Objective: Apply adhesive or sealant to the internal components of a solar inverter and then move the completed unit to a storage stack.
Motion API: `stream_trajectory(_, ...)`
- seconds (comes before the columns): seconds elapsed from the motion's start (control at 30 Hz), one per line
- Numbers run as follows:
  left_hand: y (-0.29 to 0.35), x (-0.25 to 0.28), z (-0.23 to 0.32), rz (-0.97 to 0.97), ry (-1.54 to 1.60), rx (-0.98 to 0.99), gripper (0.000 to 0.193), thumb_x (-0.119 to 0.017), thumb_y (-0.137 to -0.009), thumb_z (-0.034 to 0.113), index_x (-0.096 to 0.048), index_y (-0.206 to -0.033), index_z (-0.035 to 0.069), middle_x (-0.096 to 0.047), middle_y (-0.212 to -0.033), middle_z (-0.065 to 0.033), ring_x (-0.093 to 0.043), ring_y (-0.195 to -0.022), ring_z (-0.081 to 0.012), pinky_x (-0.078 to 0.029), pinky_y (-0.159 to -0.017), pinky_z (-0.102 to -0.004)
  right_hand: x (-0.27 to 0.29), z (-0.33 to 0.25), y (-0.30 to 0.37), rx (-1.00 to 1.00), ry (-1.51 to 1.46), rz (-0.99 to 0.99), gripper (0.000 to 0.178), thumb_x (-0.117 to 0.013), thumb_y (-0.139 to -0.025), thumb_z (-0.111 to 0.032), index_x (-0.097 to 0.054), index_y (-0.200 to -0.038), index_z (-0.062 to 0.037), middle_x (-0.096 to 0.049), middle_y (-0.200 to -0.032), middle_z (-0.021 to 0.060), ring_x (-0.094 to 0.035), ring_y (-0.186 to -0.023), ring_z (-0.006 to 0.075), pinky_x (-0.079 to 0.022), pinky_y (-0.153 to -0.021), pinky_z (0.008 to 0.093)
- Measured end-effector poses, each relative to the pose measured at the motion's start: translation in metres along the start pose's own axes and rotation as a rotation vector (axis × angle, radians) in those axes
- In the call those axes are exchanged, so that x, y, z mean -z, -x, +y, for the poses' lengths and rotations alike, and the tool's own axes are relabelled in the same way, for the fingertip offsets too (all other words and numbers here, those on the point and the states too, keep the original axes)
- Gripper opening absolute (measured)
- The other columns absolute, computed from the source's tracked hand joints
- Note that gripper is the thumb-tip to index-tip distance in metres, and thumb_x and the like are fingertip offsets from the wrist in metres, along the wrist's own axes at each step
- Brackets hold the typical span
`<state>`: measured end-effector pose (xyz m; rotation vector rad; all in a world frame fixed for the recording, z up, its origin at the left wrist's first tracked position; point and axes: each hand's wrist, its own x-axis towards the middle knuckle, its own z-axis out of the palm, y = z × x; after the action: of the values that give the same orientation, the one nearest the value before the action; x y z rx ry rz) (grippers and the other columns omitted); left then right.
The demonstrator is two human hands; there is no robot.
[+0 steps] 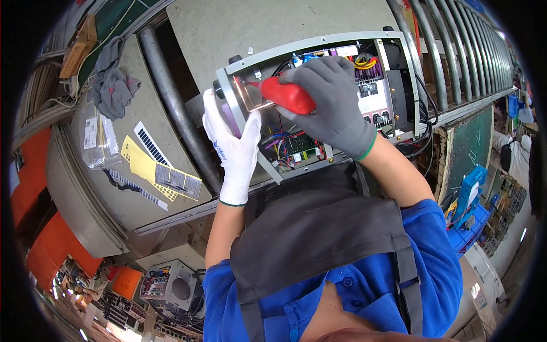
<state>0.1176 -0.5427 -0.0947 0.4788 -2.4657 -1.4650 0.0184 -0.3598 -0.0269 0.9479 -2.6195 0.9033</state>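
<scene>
An open grey metal equipment case (325,39), its frame packed with wiring and circuit boards, lies across the bench. My left hand (236,142), in a white glove, grips its left end panel, with the thumb inside and the fingers outside. Wrapped in my right hand (336,105), gloved in grey, is a red tapered tool (289,97) with a pointed tip. That tip points left, by a copper-coloured frame-like piece (259,106) inside the left end of the case. My right glove hides part of the wiring.
On the left stand a grey rag (112,82), a clear plastic bag (101,139) and label sheets (162,174). A metal roller (171,94) runs beside them. More rollers (456,51) lie at upper right. Black cables (424,134) hang off the case's right end.
</scene>
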Motion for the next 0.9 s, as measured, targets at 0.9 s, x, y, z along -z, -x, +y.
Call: stream_trajectory(0.9,0.000,0.006,0.005,0.047,-0.054,-0.012,0.069,-0.061,-0.098,0.011,-0.026,-0.155,-0.004,-0.031,-0.159,-0.0192,-0.026,-0.150,-0.0282,-0.017,-0.123,-0.0392,0.075,0.019,-0.013,-0.438,-0.467,-0.071,0.045,-0.084,-0.073,-0.026,-0.068,-0.107,-0.0019,-0.066,-0.094,0.0087,-0.065,-0.088,0.0211,-0.051,-0.079,0.0344)
